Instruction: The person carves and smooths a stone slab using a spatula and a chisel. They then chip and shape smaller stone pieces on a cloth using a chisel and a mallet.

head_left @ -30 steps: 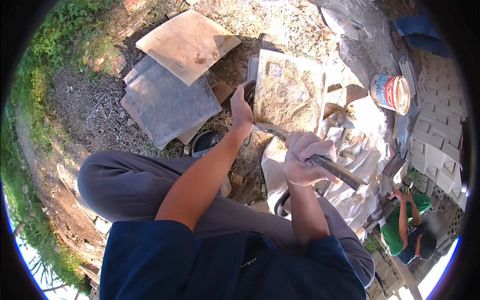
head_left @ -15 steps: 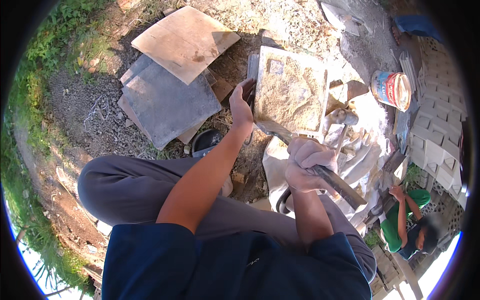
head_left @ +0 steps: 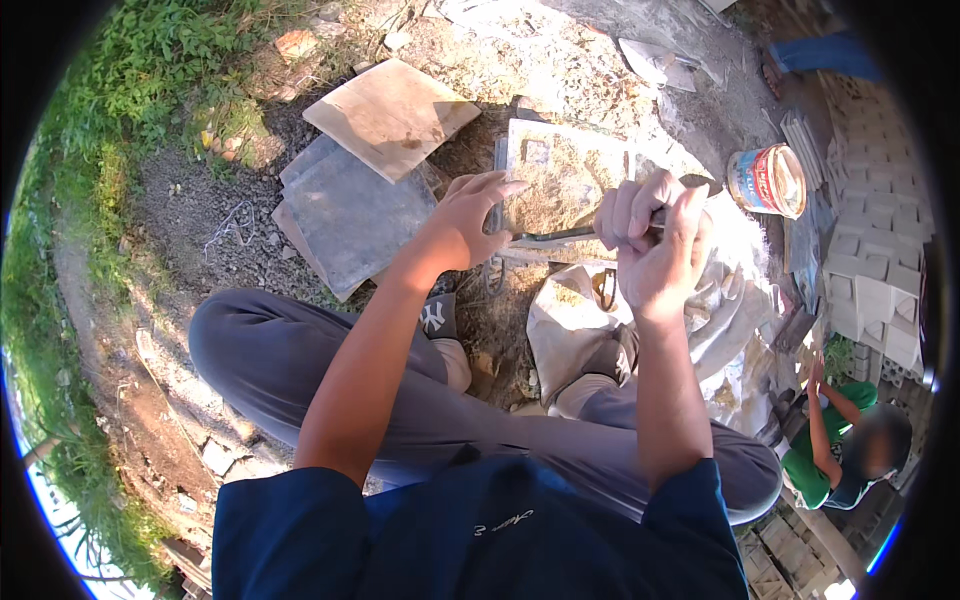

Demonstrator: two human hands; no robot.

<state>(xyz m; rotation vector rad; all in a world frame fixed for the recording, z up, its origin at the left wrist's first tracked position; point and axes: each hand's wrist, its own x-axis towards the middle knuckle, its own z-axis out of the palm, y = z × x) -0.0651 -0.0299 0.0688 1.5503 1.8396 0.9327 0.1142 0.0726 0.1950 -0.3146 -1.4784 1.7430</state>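
Tile (head_left: 565, 180) stands propped on edge, my left hand (head_left: 465, 225) spread against its near side to steady it (mortar-caked face), right hand (head_left: 655, 240) fisted around a trowel handle (head_left: 560, 236).

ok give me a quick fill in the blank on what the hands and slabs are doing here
1. The left hand rests on the edge of the sandy ____ in front of the person.
2. The right hand is closed around a tool ____.
3. The tan slab lies on top of the ____ slab.
4. The tin can stands to the person's ____.

Missing words: slab; handle; grey; right
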